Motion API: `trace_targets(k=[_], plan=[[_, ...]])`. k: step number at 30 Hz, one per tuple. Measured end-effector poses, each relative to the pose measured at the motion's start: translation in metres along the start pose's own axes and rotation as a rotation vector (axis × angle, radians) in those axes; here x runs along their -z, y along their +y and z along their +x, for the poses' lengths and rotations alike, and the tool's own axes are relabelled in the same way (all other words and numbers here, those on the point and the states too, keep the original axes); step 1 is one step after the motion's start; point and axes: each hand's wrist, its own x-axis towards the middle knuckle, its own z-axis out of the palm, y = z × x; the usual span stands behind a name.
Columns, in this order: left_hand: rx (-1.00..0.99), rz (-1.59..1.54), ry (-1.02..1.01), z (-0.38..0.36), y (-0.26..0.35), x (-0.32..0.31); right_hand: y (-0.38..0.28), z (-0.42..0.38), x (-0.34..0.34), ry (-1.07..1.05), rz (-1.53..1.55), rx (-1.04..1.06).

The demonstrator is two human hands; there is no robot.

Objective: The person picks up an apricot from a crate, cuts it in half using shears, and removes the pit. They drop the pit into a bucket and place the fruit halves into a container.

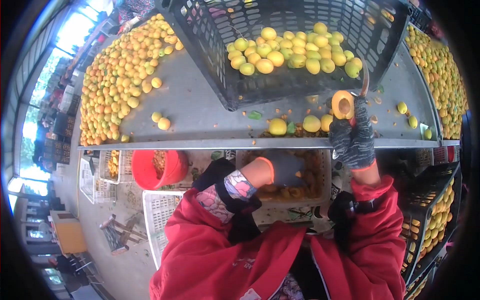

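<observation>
My right hand (354, 137), in a grey patterned glove, is closed at the table's front edge. It holds a halved apricot (336, 101), cut face up with the brown pit showing, and a small curved knife (366, 82) whose blade points away from me. My left hand (287, 169), in a dark glove, is low over a pale crate (326, 175) of apricot halves below the table edge. Its fingers are blurred and mostly hidden. Whole apricots (311, 123) and brown scraps lie along the edge beside my right hand.
A black slatted crate (225, 95) with whole apricots lies tipped on the metal table (185, 110). Apricot heaps (117, 80) cover both sides. Underneath at left are a red bucket (172, 172) and white baskets (162, 215). Black crates (420, 225) of apricots stand at right.
</observation>
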Motion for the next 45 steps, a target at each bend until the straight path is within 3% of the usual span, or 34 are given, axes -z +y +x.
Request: trace_targets(k=[1, 2, 3, 4, 6, 8, 9, 12, 13, 16, 17, 19, 23, 26, 27, 30, 33, 35, 37, 40, 43, 45], plan=[[0.072, 0.069, 0.033, 0.0, 0.001, -0.006, -0.002, -0.001, -0.007, 0.014, -0.033, -0.004], [0.086, 0.089, 0.214, 0.002, -0.005, -0.021, -0.005, -0.002, -0.014, 0.029, -0.067, -0.009], [0.098, 0.109, 0.395, 0.007, -0.018, -0.04, 0.004, -0.003, -0.03, 0.177, -0.287, 0.154], [0.109, 0.127, 0.576, 0.007, -0.018, -0.04, 0.006, -0.004, -0.026, 0.16, -0.328, 0.155], [0.027, 0.016, 0.387, 0.0, -0.022, -0.025, 0.011, -0.006, -0.018, 0.127, -0.411, 0.161], [-0.05, -0.25, 0.178, -0.008, -0.017, 0.004, 0.006, 0.006, 0.021, -0.135, 0.137, -0.229], [-0.107, -0.355, 0.281, -0.014, -0.015, 0.015, 0.018, 0.001, -0.007, 0.152, 0.042, -0.032], [-0.124, -1.135, 0.621, -0.01, -0.014, 0.025, 0.018, -0.004, -0.01, -0.147, -0.147, -0.264], [-0.243, -1.136, 0.722, -0.014, -0.006, 0.029, 0.024, -0.004, -0.012, -0.068, -0.215, -0.224], [-0.189, -1.396, 0.668, -0.004, -0.003, 0.028, 0.035, -0.002, -0.021, 0.012, -0.179, -0.259], [-0.193, -1.493, 0.612, 0.0, 0.0, 0.028, 0.036, -0.002, -0.023, 0.025, -0.21, -0.236], [-0.168, -1.308, 0.733, -0.001, 0.002, 0.032, 0.037, -0.003, -0.024, 0.064, -0.358, -0.134], [-0.165, -1.304, 0.887, 0.008, -0.005, 0.028, 0.022, -0.005, -0.039, 0.163, -0.488, 0.335], [-0.218, -1.736, 0.436, 0.001, 0.003, 0.031, 0.002, -0.007, -0.057, 0.085, -0.318, 0.561], [-0.144, -1.737, 0.514, 0.009, 0.014, 0.028, 0.0, -0.013, -0.074, 0.062, -0.274, 0.603], [-0.133, -1.78, 0.329, 0.013, 0.021, 0.027, -0.008, -0.012, -0.07, -0.117, -0.202, 0.616], [-0.086, -1.846, 0.331, 0.017, 0.027, 0.023, -0.004, 0.0, -0.056, -0.229, -0.031, 0.559], [-0.07, -1.775, 0.382, 0.015, 0.033, 0.022, 0.004, 0.005, -0.047, -0.083, -0.411, 0.797], [-0.074, -1.662, 0.457, 0.011, 0.041, 0.026, 0.003, 0.005, -0.049, -0.088, -0.157, 0.678], [-0.101, -1.519, 0.519, 0.006, 0.046, 0.028, 0.005, 0.001, -0.061, 0.041, -0.216, 0.664], [-0.114, -1.525, 0.48, 0.011, 0.039, 0.02, 0.006, 0.002, -0.049, -0.1, -0.245, 0.629], [-0.104, -1.473, 0.528, 0.014, 0.037, 0.014, 0.013, 0.001, -0.05, -0.014, -0.332, 0.653]])
